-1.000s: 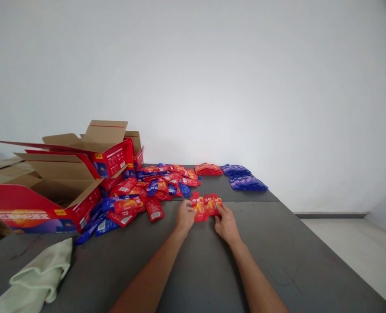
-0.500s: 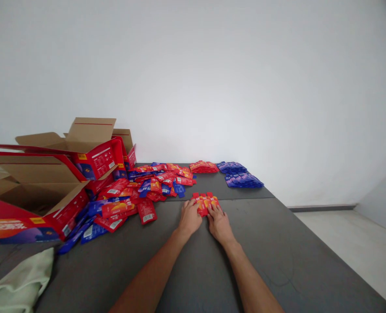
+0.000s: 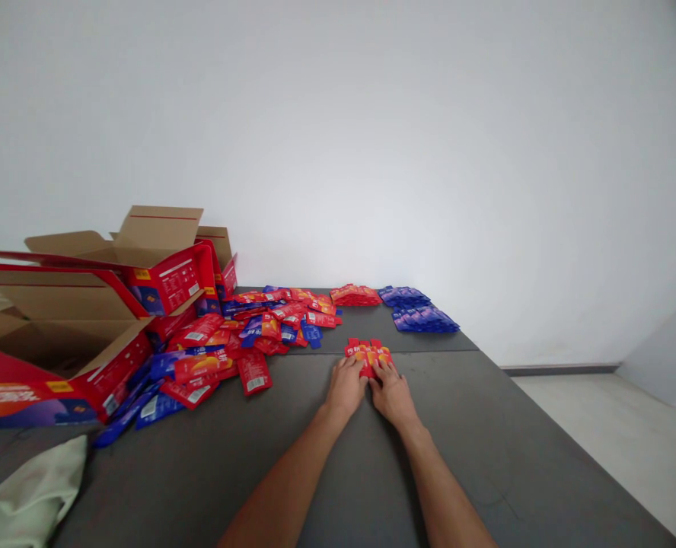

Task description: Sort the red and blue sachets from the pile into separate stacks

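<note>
A small row of overlapping red packets (image 3: pixel 368 352) with orange pictures lies on the dark table in front of me. My left hand (image 3: pixel 346 388) grips the packets along their left and lower edge, fingers pressed down on them. On the right side, my right hand (image 3: pixel 393 391) has its fingers bent over the lower right part of the same row. Both thumbs meet near the lower edge. The fingers cover the bottoms of the packets.
Left of my hands spreads a loose heap of red and blue packets (image 3: pixel 255 373). Open red cardboard boxes (image 3: pixel 124 358) stand beyond it. Neat red packets (image 3: pixel 355 295) and blue packets (image 3: pixel 423 318) lie at the back. A pale green cloth (image 3: pixel 35 491) is at front left.
Both hands and the row of red packets have shifted slightly to the right along the table. The heap, boxes and back rows are otherwise unchanged.
</note>
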Available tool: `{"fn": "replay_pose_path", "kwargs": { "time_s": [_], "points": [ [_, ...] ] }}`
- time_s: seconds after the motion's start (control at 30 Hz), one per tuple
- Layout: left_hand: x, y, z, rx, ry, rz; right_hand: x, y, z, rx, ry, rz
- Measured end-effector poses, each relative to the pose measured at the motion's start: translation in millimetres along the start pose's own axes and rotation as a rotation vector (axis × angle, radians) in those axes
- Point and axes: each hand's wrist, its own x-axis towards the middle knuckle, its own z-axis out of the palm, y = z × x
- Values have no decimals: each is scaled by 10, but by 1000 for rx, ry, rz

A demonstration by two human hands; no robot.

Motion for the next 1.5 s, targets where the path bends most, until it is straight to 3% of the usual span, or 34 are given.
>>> {"fn": "replay_pose_path", "kwargs": {
  "time_s": [0.2, 0.43, 0.67, 0.83, 1.0, 1.17, 1.33, 1.5],
  "points": [
    [-1, 65, 24, 6, 0, -35, 8, 48, 33, 47, 35, 12],
    [-92, 90, -141, -11, -46, -46, -73, -222, -91, 35, 124, 16],
    [-153, -222, -364, 79, -6, -92, -17, -649, -66, 4, 145, -117],
    [-129, -540, -576, 157, 40, -114, 266, -942, -14, -21, 132, -218],
    [88, -892, -767, 247, 106, -127, 729, -1193, 127, -14, 117, -311],
    [479, -1186, -899, 359, 213, -160, 1210, -1338, 360, -18, 94, -273],
    [827, -1384, -889, 444, 239, -216, 1568, -1425, 621, -6, 97, -235],
    [986, -1538, -811, 450, 241, -322, 1721, -1515, 791, 41, 74, -154]
  ]
}}
